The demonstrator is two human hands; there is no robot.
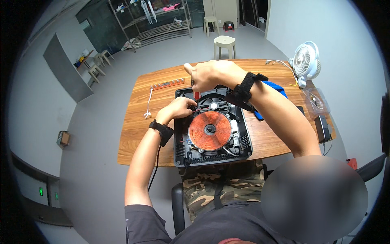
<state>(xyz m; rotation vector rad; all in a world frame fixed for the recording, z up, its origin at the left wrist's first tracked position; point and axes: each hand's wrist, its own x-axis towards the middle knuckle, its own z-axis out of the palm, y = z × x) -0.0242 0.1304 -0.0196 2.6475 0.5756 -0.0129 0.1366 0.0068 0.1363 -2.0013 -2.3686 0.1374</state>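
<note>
An opened induction cooker with a black housing [248,152] lies on the wooden table in front of me. A round copper-coloured coil [202,129] sits inside it, nearest me, with a black cooling fan [214,105] beyond. My right hand [209,76] is closed around a screwdriver [197,96] with a red handle, held upright, its shaft pointing down beside the fan. My left hand [177,110] reaches into the housing's left side, fingers bent together close to the screwdriver's lower end. Whatever lies between those fingertips is too small to make out.
An orange control board [168,84] with a white cable lies at the table's far left. Right of the cooker are something blue [276,89], a white fan [305,63], a clear plastic box [317,101] and a black power adapter [322,128]. A stool [224,42] stands beyond the table.
</note>
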